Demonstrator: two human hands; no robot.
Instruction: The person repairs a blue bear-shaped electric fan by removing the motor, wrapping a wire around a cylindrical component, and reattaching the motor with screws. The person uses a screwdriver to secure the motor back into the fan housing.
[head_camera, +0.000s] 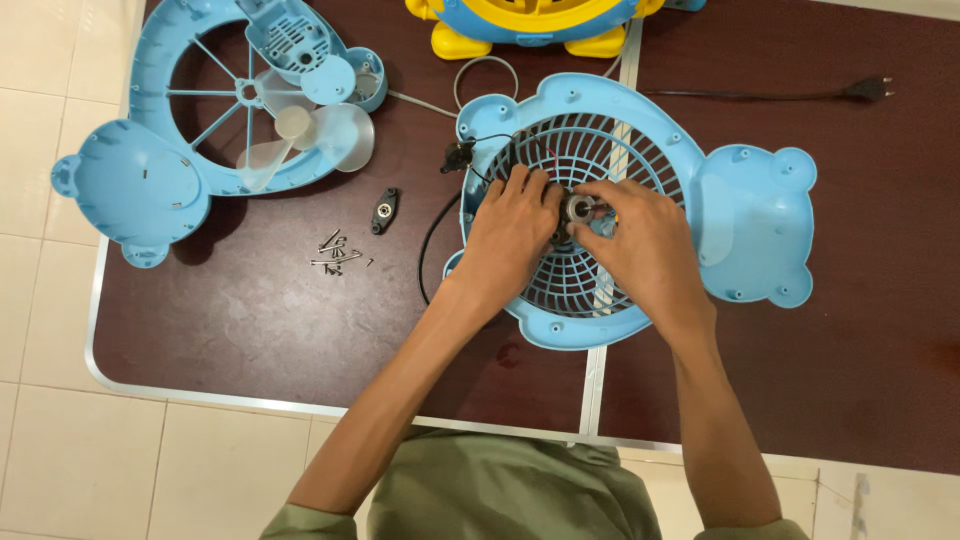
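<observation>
Left hand and right hand are both pinching the small metal motor at the blue fan grille centre, loose screws lying at 9 o'clock.

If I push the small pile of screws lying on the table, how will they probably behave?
The screws lie loose in a small heap on the smooth dark table, so they would probably scatter rather than move together. Being thin and round, some may roll. They look light, so even a slight push should shift them.
</observation>
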